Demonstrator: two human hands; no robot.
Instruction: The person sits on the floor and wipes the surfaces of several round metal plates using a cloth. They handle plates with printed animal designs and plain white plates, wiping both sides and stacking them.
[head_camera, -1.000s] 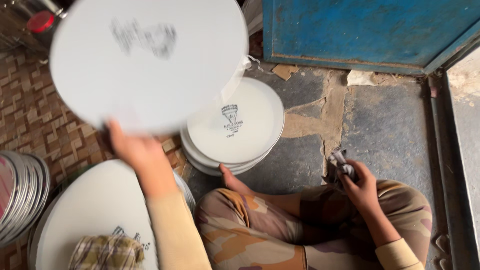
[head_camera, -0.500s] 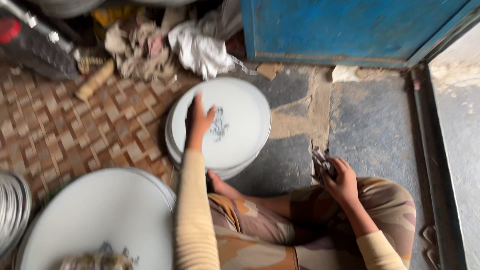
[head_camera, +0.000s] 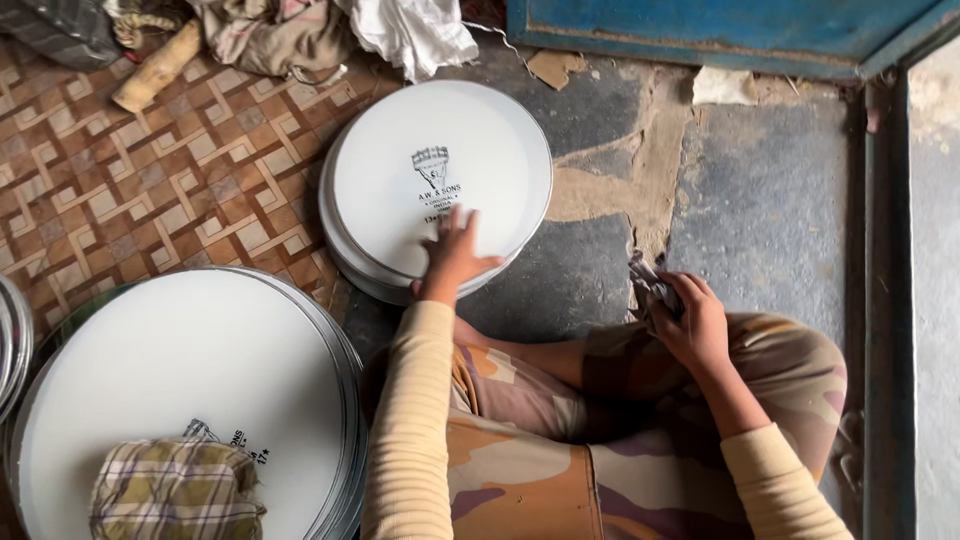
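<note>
A blue door closes the top of the scene. Below it lies grey stone floor with sandy cracks; left of the door, brown woven-pattern tiles spread in soft daylight.

White round drumhead — flat atop stack

The floor has brown woven-pattern tiles on the left and grey stone slabs with sandy patches on the right. On it lie a small stack of white round drumheads, a bigger stack near the lower left, a wooden stick and crumpled cloths at the top.
</note>
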